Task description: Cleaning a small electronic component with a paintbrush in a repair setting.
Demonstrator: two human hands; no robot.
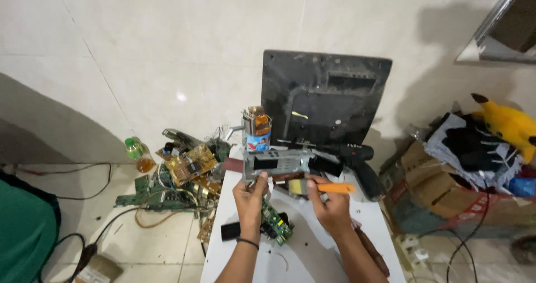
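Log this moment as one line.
left hand: holds grey panel | right hand: holds orange tool | circuit board on white table | drill behind

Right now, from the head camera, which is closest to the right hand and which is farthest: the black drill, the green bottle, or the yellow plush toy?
Measured from the right hand, which holds an orange tool:
1. Black drill, on the table just above and right of the hand.
2. Yellow plush toy, far right on the pile of boxes.
3. Green bottle, far left on the floor by the wall.

Two bare forearms, sleeveless, thin black band on left wrist [247,241]
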